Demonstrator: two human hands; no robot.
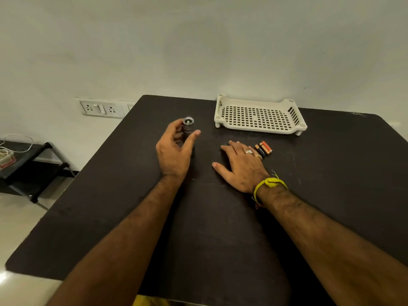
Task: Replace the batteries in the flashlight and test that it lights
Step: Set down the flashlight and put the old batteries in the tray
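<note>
A small metal flashlight (187, 125) stands upright on the black table (220, 228), lens end up. My left hand (174, 151) wraps around its body, fingers on the left side and thumb across the right; the lower body is hidden behind the hand. My right hand (240, 166) lies flat on the table, palm down, fingers spread, holding nothing. Three small batteries (263, 149), orange and black, lie side by side just right of that hand's fingers, beside its ring finger.
A cream perforated plastic tray (254, 129) sits on the table behind the batteries, with nothing in it. Wall sockets (101, 108) are at the table's far left corner. A low black stand (33, 164) with cables is on the floor to the left.
</note>
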